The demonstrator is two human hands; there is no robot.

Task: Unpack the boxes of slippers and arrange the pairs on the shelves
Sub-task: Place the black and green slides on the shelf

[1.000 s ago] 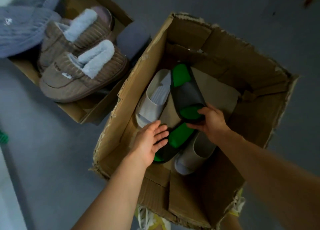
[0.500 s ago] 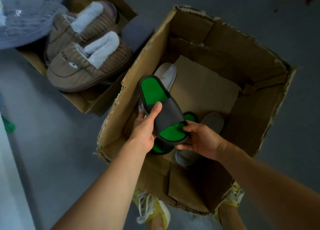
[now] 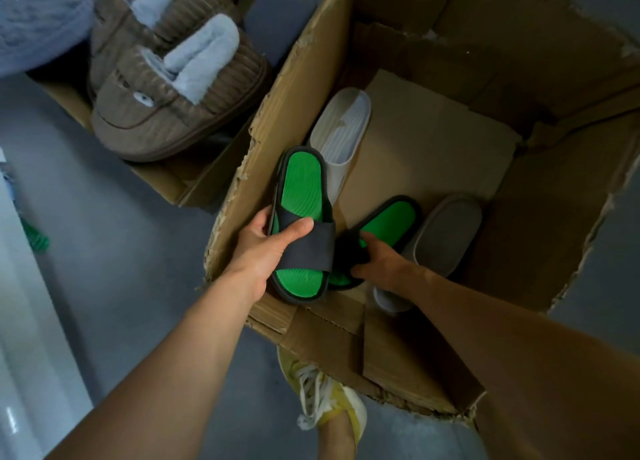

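The right hand (image 3: 377, 264) had dropped from the lifted slide (image 3: 301, 224), now gripped by the left hand (image 3: 266, 248), and clasped the second slide (image 3: 384, 231) in the box (image 3: 277, 120).

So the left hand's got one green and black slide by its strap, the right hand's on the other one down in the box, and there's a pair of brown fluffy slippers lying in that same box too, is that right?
Not quite. The head view shows the brown fluffy slippers in a separate box to the left. The left hand does hold one green and black slide by its strap, and the right hand is on the other slide down in the big box.
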